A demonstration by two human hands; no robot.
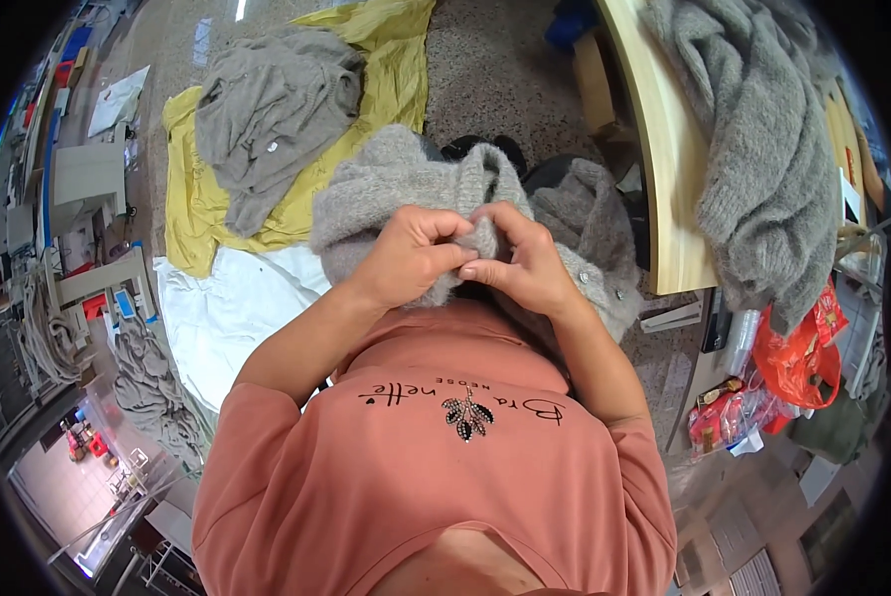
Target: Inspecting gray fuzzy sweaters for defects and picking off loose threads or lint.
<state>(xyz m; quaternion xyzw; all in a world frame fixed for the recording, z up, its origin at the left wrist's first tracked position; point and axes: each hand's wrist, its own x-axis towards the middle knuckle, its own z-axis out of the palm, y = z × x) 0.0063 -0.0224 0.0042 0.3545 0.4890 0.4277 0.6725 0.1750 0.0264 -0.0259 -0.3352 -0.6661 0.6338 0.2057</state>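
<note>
A yellow sheet (192,189) was spread across the floor in the upper left of the frame, with a grey garment (267,109) heaped on it and a white sheet (232,308) laid just below. At the upper right, a wooden table (669,199) was draped with a fuzzy grey sweater (763,149); a red plastic bag (798,358) was seen under its edge. At the centre, a grey knitted cardigan (386,189) was held up in front of the chest. The left hand (411,253) and the right hand (525,263) were brought together, touching, and their fingers were curled tightly, with a fold of the cardigan pinched between them.
</note>
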